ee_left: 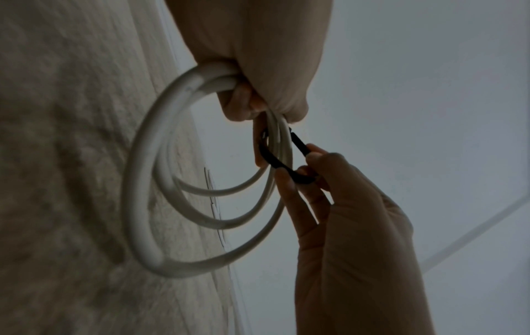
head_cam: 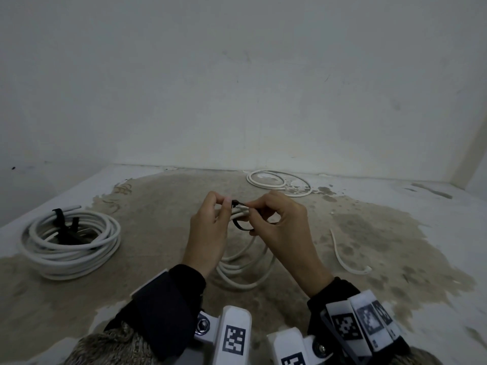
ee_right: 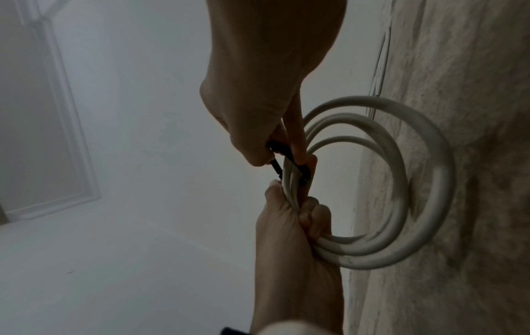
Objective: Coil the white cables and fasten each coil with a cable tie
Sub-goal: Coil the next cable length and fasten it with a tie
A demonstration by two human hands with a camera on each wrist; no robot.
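My left hand (head_cam: 222, 206) grips the top of a small white cable coil (head_cam: 243, 270) that hangs down to the floor, thumb and forefinger at the head of a black cable tie (head_cam: 240, 225). The tie loops round the bundled strands. My right hand (head_cam: 254, 206) pinches the tie's free end just right of the head. In the left wrist view the left hand (ee_left: 246, 102) is curled round the coil (ee_left: 143, 181) and the right hand (ee_left: 311, 163) holds the tie (ee_left: 298, 145). The right wrist view shows the tie (ee_right: 276, 167) between both hands, beside the coil (ee_right: 430, 181).
A larger white coil (head_cam: 71, 238) with black ties on it lies on the floor at the left. A loose white cable ring (head_cam: 279, 181) lies by the back wall. A short curved cable piece (head_cam: 345, 256) lies to the right. Bare walls stand behind and on both sides.
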